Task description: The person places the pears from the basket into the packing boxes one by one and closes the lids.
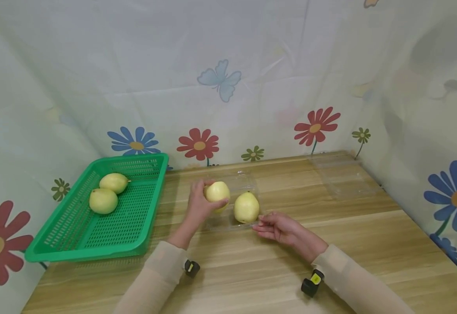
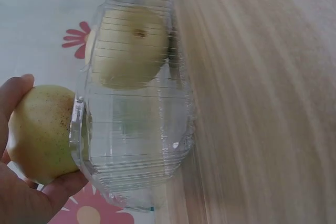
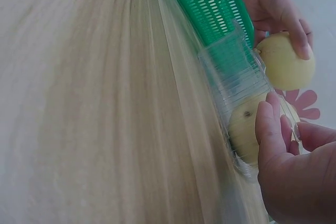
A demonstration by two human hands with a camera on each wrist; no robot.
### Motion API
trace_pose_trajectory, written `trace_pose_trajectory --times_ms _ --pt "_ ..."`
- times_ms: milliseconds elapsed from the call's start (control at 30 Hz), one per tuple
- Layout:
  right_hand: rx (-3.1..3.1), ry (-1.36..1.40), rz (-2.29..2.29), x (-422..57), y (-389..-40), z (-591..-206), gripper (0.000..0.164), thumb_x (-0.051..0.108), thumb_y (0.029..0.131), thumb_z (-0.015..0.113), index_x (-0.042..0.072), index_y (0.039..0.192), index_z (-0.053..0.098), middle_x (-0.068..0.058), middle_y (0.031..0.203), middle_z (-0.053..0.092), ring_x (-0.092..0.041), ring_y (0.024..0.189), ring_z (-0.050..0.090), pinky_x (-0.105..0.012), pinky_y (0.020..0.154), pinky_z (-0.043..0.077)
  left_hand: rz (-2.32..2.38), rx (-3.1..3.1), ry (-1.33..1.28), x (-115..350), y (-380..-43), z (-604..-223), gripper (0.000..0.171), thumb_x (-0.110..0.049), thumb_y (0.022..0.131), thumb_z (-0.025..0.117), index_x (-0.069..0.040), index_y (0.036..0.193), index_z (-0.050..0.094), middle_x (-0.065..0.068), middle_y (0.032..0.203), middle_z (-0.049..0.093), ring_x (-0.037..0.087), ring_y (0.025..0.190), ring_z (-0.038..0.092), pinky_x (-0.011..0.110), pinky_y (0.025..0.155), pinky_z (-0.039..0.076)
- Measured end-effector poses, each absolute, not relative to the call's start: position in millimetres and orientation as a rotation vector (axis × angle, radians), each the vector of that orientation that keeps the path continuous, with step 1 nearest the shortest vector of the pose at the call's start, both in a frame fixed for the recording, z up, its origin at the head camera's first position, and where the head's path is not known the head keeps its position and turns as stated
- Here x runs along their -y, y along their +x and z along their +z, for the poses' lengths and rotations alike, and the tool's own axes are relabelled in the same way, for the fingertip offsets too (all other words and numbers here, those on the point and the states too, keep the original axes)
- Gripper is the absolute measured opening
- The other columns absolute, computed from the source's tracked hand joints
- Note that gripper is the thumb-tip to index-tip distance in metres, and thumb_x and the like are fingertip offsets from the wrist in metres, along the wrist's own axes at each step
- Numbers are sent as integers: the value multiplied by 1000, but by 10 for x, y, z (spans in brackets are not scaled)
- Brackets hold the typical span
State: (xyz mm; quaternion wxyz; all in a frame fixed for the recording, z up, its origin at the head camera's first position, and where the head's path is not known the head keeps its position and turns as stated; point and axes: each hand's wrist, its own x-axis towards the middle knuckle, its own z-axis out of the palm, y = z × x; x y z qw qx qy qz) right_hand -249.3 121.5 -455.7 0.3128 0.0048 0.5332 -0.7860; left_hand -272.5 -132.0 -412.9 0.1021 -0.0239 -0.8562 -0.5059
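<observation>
Your left hand (image 1: 201, 198) is curved around a yellow-green pear (image 1: 217, 192), thumb on one side and fingers on the other, spread as wide as the fruit. That pear is at the left part of a clear plastic container (image 2: 136, 124), and in the left wrist view it overlaps the rim, with most of it above the walls. Your right hand (image 1: 281, 229) is nearly closed at the container's near right corner, pinching the thin plastic edge between thumb and fingers. Just beside those fingers, a second pear (image 1: 246, 208) sits inside the container's right half. The container rests on the wood-grain table (image 1: 330, 226), in front of you. To your left stands a green basket (image 1: 87, 254), where a rear pear (image 1: 113, 182) and a front pear (image 1: 104, 201) lie side by side toward its left wall. Well off to your right, near the table's far corner, lies another clear plastic piece (image 1: 342, 174). A pale sheet (image 1: 260, 39) printed with flowers and a butterfly hangs behind everything.
</observation>
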Motion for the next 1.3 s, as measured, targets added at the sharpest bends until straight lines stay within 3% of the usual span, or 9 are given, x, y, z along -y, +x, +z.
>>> trace_pose_trajectory --times_ms 233,633,967,1133,1300 --pt "-1412 17 -2063 -1214 -2486 -4557 22 2 107 39 7 93 55 0 78 72 -10 80 77 -25 84 63 -1343 2579 -148 1270 -2704 -4185 64 -17 71 94 -1 124 60 24 133 51 40 116 57 58 99 52" --pt "-1413 10 -2061 -1210 -2500 -4556 27 2 108 40 10 89 57 1 77 72 -9 81 77 -25 83 63 -1176 2683 -200 1227 -2697 -4237 70 -26 71 95 -5 128 62 21 130 54 39 119 55 55 99 53" --pt "-1421 18 -2061 -1199 -2494 -4557 23 3 107 41 9 91 56 1 77 71 -9 81 77 -26 84 63 -868 2814 -187 1174 -2694 -4274 76 -41 69 95 -13 132 63 13 121 56 31 111 56 48 83 58" --pt "-1416 10 -2056 -1205 -2495 -4556 24 3 107 41 9 90 55 1 77 71 -9 81 77 -25 83 63 -722 2843 -222 1148 -2689 -4261 84 -44 67 95 -8 133 57 17 128 60 33 117 59 51 88 60" --pt "-1406 15 -2060 -1208 -2505 -4557 20 2 107 41 8 92 53 0 78 72 -9 81 77 -24 81 63 -652 2871 -307 1133 -2698 -4271 76 -42 72 92 -6 129 59 18 132 62 35 122 61 52 93 58"
